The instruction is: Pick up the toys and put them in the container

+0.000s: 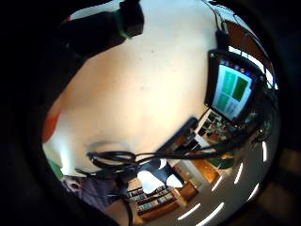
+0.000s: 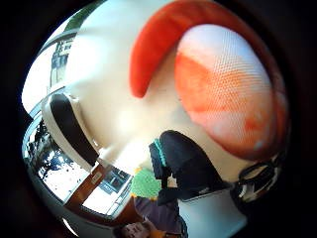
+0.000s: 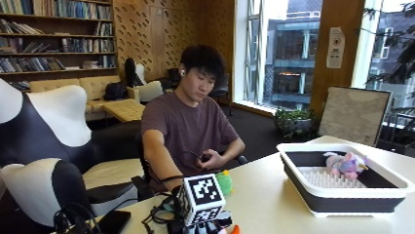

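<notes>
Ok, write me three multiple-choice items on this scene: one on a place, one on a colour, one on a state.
1. The pink plush toy lies: A) in the container B) on the chair C) on the floor.
2. The close-up toy in the thumb side palm view is: A) blue B) orange C) black.
3. The container stands: A) tipped over B) lidded C) upright and open.
Key: A, it rests on the container's ribbed floor; B, orange fabric fills that view; C, its rim faces up, uncovered.

Plastic container (image 3: 340, 195), smooth, dark walls, white rim. Pink toy (image 3: 347, 163) inside: fuzzy plush. Orange toy (image 2: 218, 94) at palm: woven mesh cloth, matt. Table (image 3: 272, 204) smooth, matt cream.
</notes>
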Action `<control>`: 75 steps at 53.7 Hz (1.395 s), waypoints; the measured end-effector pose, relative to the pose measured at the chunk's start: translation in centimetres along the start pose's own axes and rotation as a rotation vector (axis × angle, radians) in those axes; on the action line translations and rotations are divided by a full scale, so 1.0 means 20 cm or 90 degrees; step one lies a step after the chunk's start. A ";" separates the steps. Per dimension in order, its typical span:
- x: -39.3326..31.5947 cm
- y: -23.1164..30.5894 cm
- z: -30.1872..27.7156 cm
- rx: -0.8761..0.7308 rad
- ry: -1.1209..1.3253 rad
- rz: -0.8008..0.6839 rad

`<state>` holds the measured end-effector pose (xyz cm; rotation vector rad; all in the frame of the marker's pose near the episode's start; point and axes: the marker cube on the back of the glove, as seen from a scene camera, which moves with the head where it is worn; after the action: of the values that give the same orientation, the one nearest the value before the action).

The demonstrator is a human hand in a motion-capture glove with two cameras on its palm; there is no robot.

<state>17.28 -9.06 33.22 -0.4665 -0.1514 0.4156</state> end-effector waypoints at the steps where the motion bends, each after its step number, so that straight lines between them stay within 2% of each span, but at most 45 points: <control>1: 0.00 -0.02 0.00 0.014 0.001 0.002; 10: -0.03 -0.06 -0.04 0.097 -0.077 -0.035; 15: -0.09 -0.05 -0.05 0.151 -0.033 -0.047; 21: -0.19 0.02 -0.14 0.167 -0.022 -0.070; 28: -0.32 0.17 -0.39 0.206 -0.021 -0.096; 39: -0.63 0.55 -1.03 0.312 -0.004 -0.163; 51: -1.15 0.92 -1.41 0.402 0.045 -0.247; 63: -1.76 1.05 -1.40 0.384 0.052 -0.324; 68: -1.95 1.01 -1.29 0.363 0.106 -0.421; 72: -2.10 0.93 -1.22 0.350 0.082 -0.362; 75: -2.15 0.83 -1.16 0.350 0.107 -0.368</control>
<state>-22.16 -23.08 2.96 0.0949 -0.0007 -0.1571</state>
